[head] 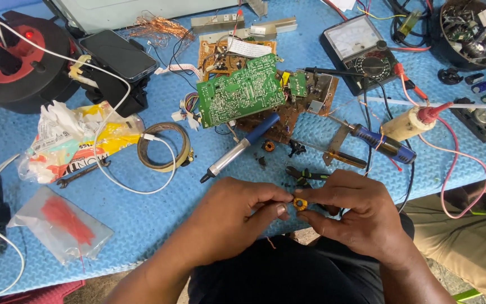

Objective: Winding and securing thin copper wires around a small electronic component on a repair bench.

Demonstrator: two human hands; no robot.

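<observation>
Both hands are meeting at the near edge of the blue mat (142, 219), pinching a small yellow coil part (300, 204) between them. The left hand (234, 217) is pressing thumb and forefinger together on its left side, and the right hand (355, 211) is gripping its right side with its fingertips; how much of the part is hidden there is hard to say. A desoldering pump (237, 149) is lying just beyond the hands, below a green circuit board (240, 90), with small pliers (305, 174) resting near the right hand.
</observation>
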